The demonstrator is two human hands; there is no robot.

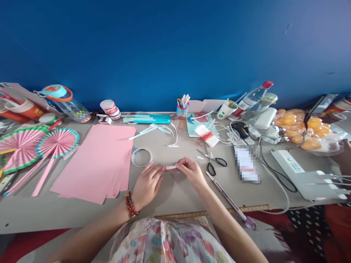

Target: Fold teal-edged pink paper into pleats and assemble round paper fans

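Note:
Between my two hands, low over the desk, is a narrow folded pink paper strip (170,168) with a white band along it. My left hand (148,185) pinches its left end, and a red beaded bracelet circles that wrist. The right end is pinched by the fingertips of my right hand (191,173). Just beyond my left hand lies a roll of clear tape (133,159). A pair of scissors (211,168) rests open to the right of my right hand, with a long slim tool with a purple end (227,196) near my right forearm.
Pink paper sheets (93,164) cover the left of the desk, beside pleated paper fans (58,143). Along the back stand a pen holder (182,110), a paper cup (226,110) and bottles. A phone (247,164), cables and a power strip (292,166) lie right.

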